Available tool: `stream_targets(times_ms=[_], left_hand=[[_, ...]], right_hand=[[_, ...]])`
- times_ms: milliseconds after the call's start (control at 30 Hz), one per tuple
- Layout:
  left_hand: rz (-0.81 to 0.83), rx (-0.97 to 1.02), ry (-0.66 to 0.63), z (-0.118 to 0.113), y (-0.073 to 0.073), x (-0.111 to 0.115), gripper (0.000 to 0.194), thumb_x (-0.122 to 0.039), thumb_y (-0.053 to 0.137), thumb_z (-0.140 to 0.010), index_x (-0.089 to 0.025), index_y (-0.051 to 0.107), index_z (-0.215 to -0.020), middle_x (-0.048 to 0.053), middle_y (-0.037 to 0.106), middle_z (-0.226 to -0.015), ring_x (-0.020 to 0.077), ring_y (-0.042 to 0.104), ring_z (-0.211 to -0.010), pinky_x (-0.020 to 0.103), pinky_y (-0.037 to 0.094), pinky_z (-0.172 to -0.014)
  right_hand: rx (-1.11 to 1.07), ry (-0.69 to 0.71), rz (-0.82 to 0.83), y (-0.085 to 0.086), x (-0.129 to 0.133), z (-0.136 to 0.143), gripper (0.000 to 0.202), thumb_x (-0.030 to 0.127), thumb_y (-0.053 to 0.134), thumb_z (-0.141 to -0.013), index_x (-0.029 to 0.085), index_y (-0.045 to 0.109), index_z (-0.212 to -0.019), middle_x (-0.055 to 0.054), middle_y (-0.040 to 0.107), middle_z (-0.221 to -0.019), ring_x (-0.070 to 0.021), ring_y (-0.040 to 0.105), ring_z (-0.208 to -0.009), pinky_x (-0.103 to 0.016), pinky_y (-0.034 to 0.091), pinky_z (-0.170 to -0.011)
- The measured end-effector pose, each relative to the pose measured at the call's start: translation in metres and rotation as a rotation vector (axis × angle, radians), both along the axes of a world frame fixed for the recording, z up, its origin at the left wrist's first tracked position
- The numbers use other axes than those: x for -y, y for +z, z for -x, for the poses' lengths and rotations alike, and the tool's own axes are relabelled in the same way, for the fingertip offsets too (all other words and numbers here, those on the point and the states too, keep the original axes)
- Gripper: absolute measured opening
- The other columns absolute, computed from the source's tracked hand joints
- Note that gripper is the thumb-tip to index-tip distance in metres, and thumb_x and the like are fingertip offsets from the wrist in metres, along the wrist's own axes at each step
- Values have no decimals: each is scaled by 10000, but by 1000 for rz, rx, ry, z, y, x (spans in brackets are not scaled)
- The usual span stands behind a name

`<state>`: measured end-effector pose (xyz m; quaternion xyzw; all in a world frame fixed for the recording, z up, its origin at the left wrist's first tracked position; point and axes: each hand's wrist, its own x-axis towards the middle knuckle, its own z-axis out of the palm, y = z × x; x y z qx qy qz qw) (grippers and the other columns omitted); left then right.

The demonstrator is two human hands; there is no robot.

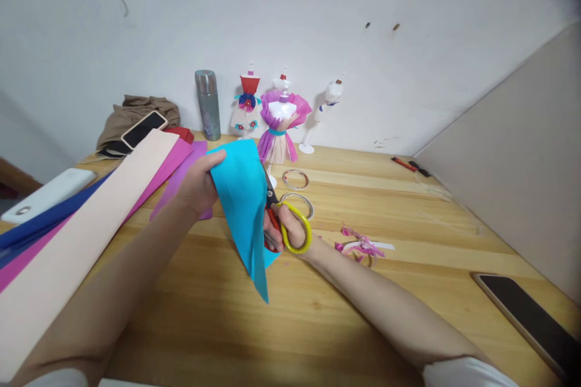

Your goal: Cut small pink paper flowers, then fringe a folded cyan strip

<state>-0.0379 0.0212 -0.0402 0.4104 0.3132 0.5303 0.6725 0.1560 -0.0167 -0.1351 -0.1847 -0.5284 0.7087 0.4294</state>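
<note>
A folded sheet of turquoise crepe paper [240, 193] hangs above the table, pinched at its upper left corner by my left hand [202, 184]. My right hand [288, 227] is closed round the handles of a pair of scissors [297, 236], one loop yellow and the other red. The dark blades point up and away, along the right edge of the paper; their tips are partly hidden by it. Behind the paper stands a small mannequin [281, 112] in a purple and cream paper dress with a turquoise belt.
Long paper strips [136, 175] in cream, pink, purple and blue lie at left, near a white power bank [48, 193]. Tape rolls [296, 179], pink scraps [361, 245] and a phone [521, 314] lie rightward. A thermos [207, 106] and other mannequins [247, 103] stand by the wall.
</note>
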Motion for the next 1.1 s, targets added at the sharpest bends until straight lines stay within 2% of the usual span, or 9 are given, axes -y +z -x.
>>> stream_targets(times_ms=[67, 133, 200, 300, 467, 567, 800, 1100], left_hand=[[48, -17, 6, 4, 1, -3, 476, -559, 721, -812, -150, 795, -1043, 152, 824, -1019, 422, 724, -1160, 519, 605, -983], [84, -69, -17, 6, 2, -3, 484, -584, 729, -809, -162, 798, -1034, 152, 825, -1013, 426, 733, -1134, 535, 608, -970], [87, -118, -16, 7, 2, -2, 435, -518, 799, -776, -164, 796, -1028, 150, 825, -984, 422, 745, -1095, 537, 614, -953], [46, -143, 84, 5, 2, 1, 411, -399, 886, -712, -154, 791, -1029, 138, 824, -971, 402, 759, -1043, 527, 621, -937], [-20, -122, 187, 1, 1, 2, 417, -351, 928, -666, -153, 787, -1005, 121, 826, -998, 367, 778, -953, 483, 648, -853], [-48, -106, 191, -1, 0, 1, 416, -336, 927, -667, -167, 781, -1017, 113, 827, -1013, 370, 774, -995, 470, 650, -862], [-103, -140, 233, -4, -2, 4, 517, -388, 942, -644, -208, 746, -1088, 108, 808, -1124, 436, 685, -1225, 537, 605, -996], [-167, -172, 218, -8, 0, 12, 499, -399, 945, -648, -178, 755, -1053, 110, 820, -1069, 428, 721, -1126, 532, 615, -946]], right_hand=[[18, 3, -17, -5, 1, -1, 652, 828, 568, -854, 188, 610, -739, 86, 427, -380, -93, 378, -287, -226, 384, -353], [37, 9, -27, -8, 3, -2, 642, 810, 567, -871, 181, 617, -753, 75, 446, -399, -94, 392, -305, -232, 385, -369], [48, 25, -23, -8, 5, -3, 638, 802, 550, -889, 179, 622, -772, 70, 444, -409, -96, 394, -327, -243, 381, -396], [54, 70, -10, -4, 8, -5, 675, 846, 535, -860, 181, 618, -779, 58, 451, -433, -105, 415, -363, -270, 392, -443], [61, 127, -1, 5, 9, -5, 725, 919, 541, -772, 198, 587, -721, 21, 506, -467, -142, 502, -437, -318, 458, -540], [59, 138, 6, 5, 8, -5, 716, 911, 531, -780, 200, 606, -743, 23, 500, -454, -150, 503, -436, -328, 450, -549], [16, 136, -8, 8, 6, -6, 681, 877, 546, -804, 203, 643, -823, 49, 478, -481, -136, 464, -409, -322, 431, -538], [-27, 136, -23, 12, 7, -7, 661, 846, 541, -848, 197, 637, -764, 33, 491, -461, -137, 486, -431, -298, 436, -536]])
